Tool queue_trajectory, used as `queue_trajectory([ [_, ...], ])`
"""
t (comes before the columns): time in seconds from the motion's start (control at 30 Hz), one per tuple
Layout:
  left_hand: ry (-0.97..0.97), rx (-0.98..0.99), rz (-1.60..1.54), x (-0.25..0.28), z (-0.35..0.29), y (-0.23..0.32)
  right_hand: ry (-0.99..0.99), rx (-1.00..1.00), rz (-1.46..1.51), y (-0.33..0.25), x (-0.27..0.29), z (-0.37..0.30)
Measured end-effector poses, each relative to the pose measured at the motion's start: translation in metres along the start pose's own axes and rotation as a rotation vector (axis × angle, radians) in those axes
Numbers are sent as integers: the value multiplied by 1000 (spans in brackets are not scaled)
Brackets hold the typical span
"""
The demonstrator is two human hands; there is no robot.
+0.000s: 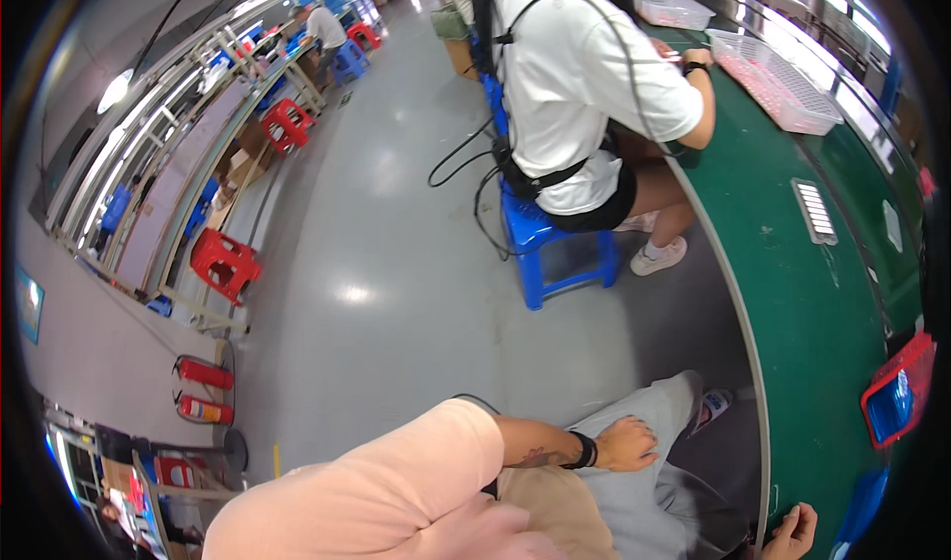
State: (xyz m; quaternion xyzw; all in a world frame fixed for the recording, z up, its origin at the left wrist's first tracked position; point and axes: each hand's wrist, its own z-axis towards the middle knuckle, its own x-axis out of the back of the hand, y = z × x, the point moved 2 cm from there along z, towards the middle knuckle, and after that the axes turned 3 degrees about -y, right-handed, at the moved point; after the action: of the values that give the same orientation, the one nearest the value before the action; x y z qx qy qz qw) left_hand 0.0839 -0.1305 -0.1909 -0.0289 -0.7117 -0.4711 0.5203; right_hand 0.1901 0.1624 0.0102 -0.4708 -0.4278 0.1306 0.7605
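My left hand (626, 445), below a black wristband (586, 450), rests on my grey trouser leg (644, 407). Its fingers lie loosely over the cloth and hold nothing. At the lower right, my right hand (790, 533) is at the near edge of the green-topped workbench (792, 382). It is partly cut off by the picture's rim; its visible fingers are loosely bent and apart, with nothing seen in them. A small pale curved mark or thread (775, 501) shows on the bench just beyond that hand.
A co-worker in a white shirt (565, 85) sits on a blue stool (560, 253) at the bench ahead. Clear trays (778, 80), a pale slotted plate (814, 211) and a red basket (899, 390) are on the bench. Red stools (226, 263) and fire extinguishers (205, 408) stand left.
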Motion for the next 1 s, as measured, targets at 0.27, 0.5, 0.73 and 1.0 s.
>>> queue_trajectory([
  [0.27,72,-10,86,5,-2,-7,8,104,-5,-9,-19,8],
  [0.5,92,-73,14,4,0,-1,83,128,-8,-14,-4,1],
  [0.73,91,-72,28,7,-2,-5,180,84,88,-9,-5,-3],
  [1.0,40,-44,32,7,4,-7,127,63,101,-19,-8,0],
])
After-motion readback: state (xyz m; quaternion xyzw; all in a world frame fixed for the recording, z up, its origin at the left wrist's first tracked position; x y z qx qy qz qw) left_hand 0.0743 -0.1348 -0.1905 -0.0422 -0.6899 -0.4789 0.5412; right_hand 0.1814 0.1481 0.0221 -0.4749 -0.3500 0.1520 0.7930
